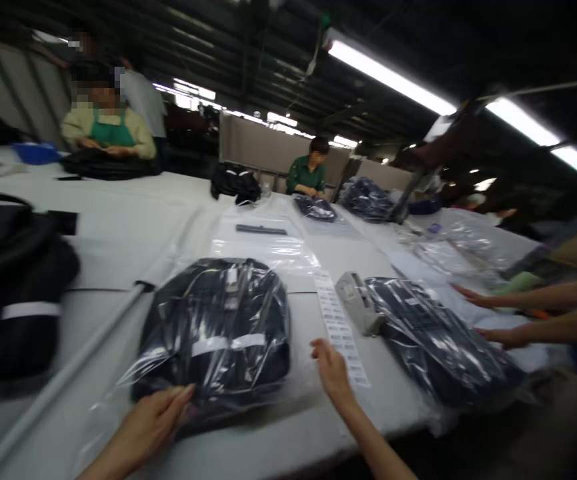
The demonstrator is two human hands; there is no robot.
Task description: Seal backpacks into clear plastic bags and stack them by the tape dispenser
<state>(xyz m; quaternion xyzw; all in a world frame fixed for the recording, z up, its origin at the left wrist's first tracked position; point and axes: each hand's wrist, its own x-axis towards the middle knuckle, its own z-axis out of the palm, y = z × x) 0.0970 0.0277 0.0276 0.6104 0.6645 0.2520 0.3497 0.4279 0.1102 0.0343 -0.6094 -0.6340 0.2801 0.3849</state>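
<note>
live from my remote seat: the white table (pixel 118 253) fills the view. on it, near and central, lies a dark bag (pixel 213 313), already inside clear plastic (pixel 263 300). a second wrapped bag (pixel 433 333) lies off to its right, near a co-worker's hands (pixel 503 337). a white pole (pixel 88 347) slants by on the left. between those 2 wrapped bags runs a strip of labels (pixel 335 327), a grey device (pixel 358 303) just beside it. now the left hand (pixel 153 423): it's at the plastic's near left corner, and whether its fingers pinch, i cannot tell. the right hand (pixel 333 373) is apart from the bag, fingers loosely bent and parted, nothing visible in them. progress, as i judge it: wrapping's on, but the near edge looks loose and untidied; sealed or not, i can't tell.
</note>
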